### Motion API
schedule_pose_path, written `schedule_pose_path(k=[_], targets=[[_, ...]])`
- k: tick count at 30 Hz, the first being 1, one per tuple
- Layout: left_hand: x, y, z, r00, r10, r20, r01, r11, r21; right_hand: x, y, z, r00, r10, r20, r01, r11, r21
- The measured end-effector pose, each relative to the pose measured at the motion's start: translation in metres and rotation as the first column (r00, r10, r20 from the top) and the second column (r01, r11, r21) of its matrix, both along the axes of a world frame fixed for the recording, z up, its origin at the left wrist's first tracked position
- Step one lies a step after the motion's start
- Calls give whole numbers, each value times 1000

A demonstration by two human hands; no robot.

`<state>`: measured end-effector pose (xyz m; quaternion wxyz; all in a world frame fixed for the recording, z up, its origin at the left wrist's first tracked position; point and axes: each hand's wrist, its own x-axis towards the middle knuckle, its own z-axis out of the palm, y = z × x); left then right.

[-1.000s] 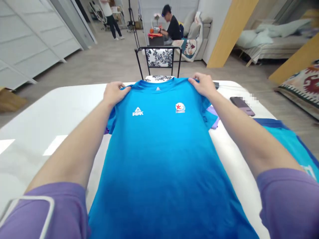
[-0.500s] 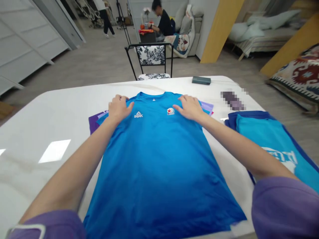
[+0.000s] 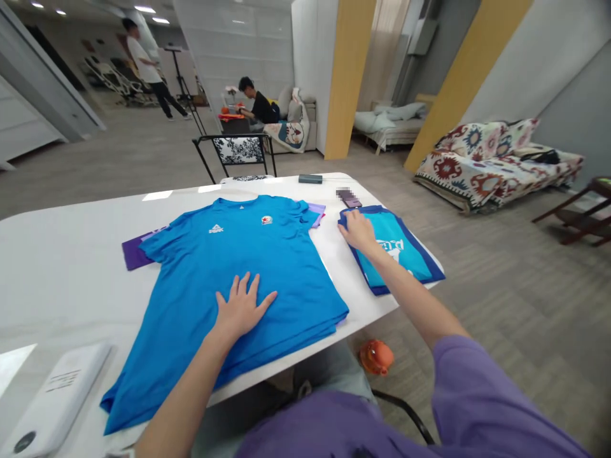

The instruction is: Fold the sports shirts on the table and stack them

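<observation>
A blue T-shirt lies spread face up on the white table, with a PEAK logo and a small round badge on its chest. My left hand rests flat on its lower middle, fingers spread. To the right is a folded stack of clothes, a light blue folded T-shirt with white print on top of darker blue cloth. My right hand is at the stack's far left corner, its fingers bent over the edge. Purple cloth sticks out from under the spread T-shirt on both sides.
A phone and a dark green case lie at the table's far side. At the near left is a white boxy device. An orange-lidded jug stands below the table edge. Beyond are a chair and two people.
Both hands have left the T-shirt's shoulders. My left hand has come down to its lower middle; my right has gone to the folded stack. The view has turned right.
</observation>
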<state>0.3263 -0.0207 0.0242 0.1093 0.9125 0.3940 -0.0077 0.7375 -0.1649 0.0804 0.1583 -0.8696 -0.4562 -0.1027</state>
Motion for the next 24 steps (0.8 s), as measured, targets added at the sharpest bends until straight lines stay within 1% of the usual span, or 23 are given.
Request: schedule_pose_path(k=[2,3,4,5,6,7,8,9,10,11,12,14,15,16,18,19,20,21,22,23,24], targets=[[-2,-7,-4,1000,-10,4,10,1000,1,32,-54,5,973,-230,-33,230,973,4],[-2,-10,-2,999,-5,39,4,1000,28,43,-76,5,952,-301,-63,301,954,-5],[-1,-14,2,995,0,96,-4,999,52,51,-94,5,937,-335,-96,334,942,-23],[2,-20,10,986,-2,169,-7,998,56,54,-109,6,933,-339,-123,337,941,-38],[6,-29,18,965,-18,260,11,999,30,54,-119,7,936,-324,-138,321,946,-40],[12,-40,27,931,-40,362,56,998,-33,51,-126,9,944,-299,-141,299,954,-21],[19,-54,36,884,-51,464,127,983,-134,45,-132,13,954,-268,-134,273,962,19],[28,-71,43,831,-37,555,214,942,-257,36,-137,17,964,-231,-128,242,967,82],[38,-88,48,781,9,624,299,872,-387,23,-143,22,975,-181,-131,202,965,166],[49,-106,50,743,83,664,368,778,-509,8,-150,28,983,-114,-146,149,954,260],[62,-123,50,722,175,669,412,668,-620,-9,-160,34,986,-27,-167,85,932,353],[89,-155,45,722,352,596,449,417,-790,-52,-188,45,958,194,-210,-69,869,489],[102,-167,41,729,423,538,459,281,-843,-76,-205,50,924,308,-228,-154,842,516],[115,-177,38,733,487,476,469,145,-871,-101,-223,54,875,415,-248,-247,826,507],[137,-191,33,740,587,329,481,-120,-869,-148,-259,62,752,586,-301,-436,786,439],[146,-195,32,738,622,263,493,-230,-839,-169,-274,64,678,650,-343,-516,754,407],[153,-198,31,730,649,213,508,-308,-804,-186,-287,66,600,698,-390,-585,716,382],[159,-200,30,719,669,188,523,-343,-781,-200,-298,66,523,730,-440,-638,677,365],[163,-202,29,704,685,189,535,-335,-776,-208,-306,64,463,739,-489,-668,654,356],[164,-204,28,682,700,212,544,-293,-786,-211,-312,61,436,729,-528,-665,656,356],[164,-207,27,656,716,240,546,-230,-805,-210,-316,55,450,698,-558,-621,693,366]])
